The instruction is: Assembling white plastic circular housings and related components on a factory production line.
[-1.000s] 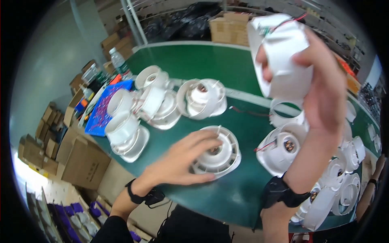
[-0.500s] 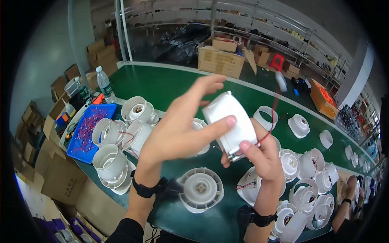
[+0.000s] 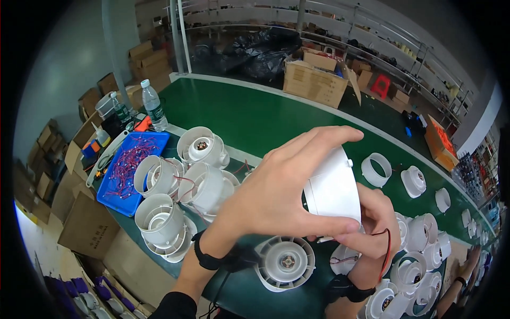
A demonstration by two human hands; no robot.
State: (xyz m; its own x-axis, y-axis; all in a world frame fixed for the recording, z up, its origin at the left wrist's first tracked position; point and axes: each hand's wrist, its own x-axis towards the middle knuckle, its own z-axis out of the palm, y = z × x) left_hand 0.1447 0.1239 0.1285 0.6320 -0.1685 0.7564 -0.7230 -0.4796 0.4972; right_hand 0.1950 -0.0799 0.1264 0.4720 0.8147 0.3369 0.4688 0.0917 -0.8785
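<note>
Both hands clamped on a white plastic fan housing [image 3: 333, 189], smooth, flared like a cone, held up above the green bench [image 3: 265, 117]. Left hand [image 3: 281, 194] wraps it from the front, thumb under; right hand [image 3: 374, 226] cups it from beneath, a thin red wire [image 3: 387, 250] looping over that hand. Directly below lies a round ribbed fan base [image 3: 284, 263]. Stacked white housings [image 3: 164, 212] sit left, beside a blue tray [image 3: 130, 170] of red wires.

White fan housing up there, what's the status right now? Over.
Left hand and right hand both gripping white fan housing, held above green table. Red wire dangling. Nothing blocking.
</note>
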